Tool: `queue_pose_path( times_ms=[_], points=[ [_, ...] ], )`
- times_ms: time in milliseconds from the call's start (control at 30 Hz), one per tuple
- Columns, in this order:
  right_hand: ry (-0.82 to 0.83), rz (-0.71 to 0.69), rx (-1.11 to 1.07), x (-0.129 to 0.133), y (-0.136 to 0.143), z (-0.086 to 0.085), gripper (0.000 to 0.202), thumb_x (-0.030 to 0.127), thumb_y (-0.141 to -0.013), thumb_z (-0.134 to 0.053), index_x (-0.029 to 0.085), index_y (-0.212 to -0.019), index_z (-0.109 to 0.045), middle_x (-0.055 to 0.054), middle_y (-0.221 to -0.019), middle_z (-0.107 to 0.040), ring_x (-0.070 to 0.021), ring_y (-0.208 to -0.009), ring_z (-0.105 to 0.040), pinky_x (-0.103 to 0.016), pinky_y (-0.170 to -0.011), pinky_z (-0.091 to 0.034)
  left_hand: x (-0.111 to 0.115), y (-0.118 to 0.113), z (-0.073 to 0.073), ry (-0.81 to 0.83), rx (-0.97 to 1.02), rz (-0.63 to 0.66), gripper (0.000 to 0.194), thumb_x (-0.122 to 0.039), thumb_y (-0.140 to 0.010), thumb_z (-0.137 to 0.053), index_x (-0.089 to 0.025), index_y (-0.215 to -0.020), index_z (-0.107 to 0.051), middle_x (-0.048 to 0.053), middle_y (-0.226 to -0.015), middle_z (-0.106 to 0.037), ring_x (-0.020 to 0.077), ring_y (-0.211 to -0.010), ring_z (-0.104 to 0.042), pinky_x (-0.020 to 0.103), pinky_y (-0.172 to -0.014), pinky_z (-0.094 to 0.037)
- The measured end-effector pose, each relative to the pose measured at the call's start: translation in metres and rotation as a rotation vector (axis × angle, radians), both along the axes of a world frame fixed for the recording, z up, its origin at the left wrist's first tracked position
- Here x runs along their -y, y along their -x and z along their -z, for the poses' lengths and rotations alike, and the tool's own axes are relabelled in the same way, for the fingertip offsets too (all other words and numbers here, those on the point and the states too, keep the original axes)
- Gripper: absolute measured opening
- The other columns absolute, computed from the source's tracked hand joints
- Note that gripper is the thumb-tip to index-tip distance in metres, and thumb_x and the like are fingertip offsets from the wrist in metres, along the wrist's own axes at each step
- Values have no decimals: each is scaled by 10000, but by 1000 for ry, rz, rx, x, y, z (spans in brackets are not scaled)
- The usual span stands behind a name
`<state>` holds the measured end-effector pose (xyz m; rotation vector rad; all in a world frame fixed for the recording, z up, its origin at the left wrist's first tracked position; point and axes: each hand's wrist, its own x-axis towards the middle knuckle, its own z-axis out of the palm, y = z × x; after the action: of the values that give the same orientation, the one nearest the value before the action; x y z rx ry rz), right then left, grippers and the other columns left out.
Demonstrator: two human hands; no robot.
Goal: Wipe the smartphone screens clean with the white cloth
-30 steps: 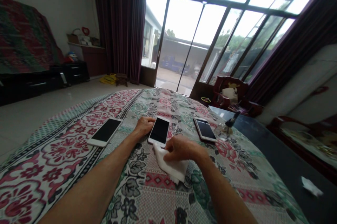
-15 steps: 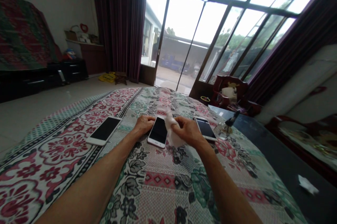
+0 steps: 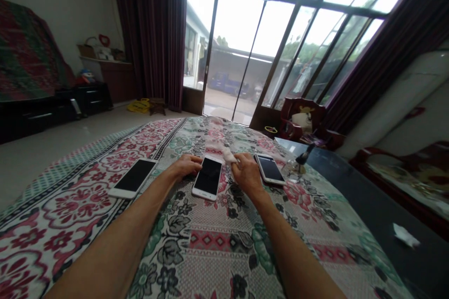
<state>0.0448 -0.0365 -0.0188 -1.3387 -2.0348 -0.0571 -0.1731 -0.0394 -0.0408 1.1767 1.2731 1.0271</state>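
Three white-framed phones with dark screens lie on the patterned tablecloth. My left hand is at the left edge of the middle phone, its fingertips at the phone's side. To the right of that phone, my right hand is closed on a crumpled white tissue, which sticks out at the upper left of the fingers. The right phone lies just beyond my right hand. Left of my left forearm is the left phone.
A clear glass item with a dark-topped object stands right of the phones. Another crumpled tissue lies on the dark surface at the right. A red wooden chair stands behind the table.
My right hand and the tissue have moved away from the middle phone's right edge, and the tissue looks more bunched. The camera view has shifted slightly.
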Motion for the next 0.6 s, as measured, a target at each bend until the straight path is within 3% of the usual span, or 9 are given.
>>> queue_pose_path(
  times_ms=[233, 433, 600],
  points=[
    [10, -1, -31, -1, 0, 3, 218, 149, -824, -489, 153, -965, -655, -84, -944, -650, -185, -859, -577, -257, -768, -393, 2, 0, -1, 53, 240, 28, 477, -78, -565, -657, -123, -1038, -697, 81, -877, -734, 157, -661, -658, 264, -643, -505],
    [125, 90, -64, 1, 1, -1, 221, 206, -839, -493, 162, -1006, -632, -83, -886, -682, -199, -790, -604, -266, -687, -368, 2, 4, 0, 37, 290, 31, 477, -97, -588, -693, -140, -1063, -682, 68, -920, -725, 144, -670, -660, 256, -643, -511],
    [100, 101, -70, 1, 0, -2, 200, 160, -800, -497, 154, -962, -614, -83, -885, -669, -198, -800, -597, -266, -698, -366, 2, 4, 2, 17, 327, 1, 471, -112, -568, -720, -138, -1037, -681, 71, -953, -713, 141, -705, -650, 245, -626, -500]
  ],
)
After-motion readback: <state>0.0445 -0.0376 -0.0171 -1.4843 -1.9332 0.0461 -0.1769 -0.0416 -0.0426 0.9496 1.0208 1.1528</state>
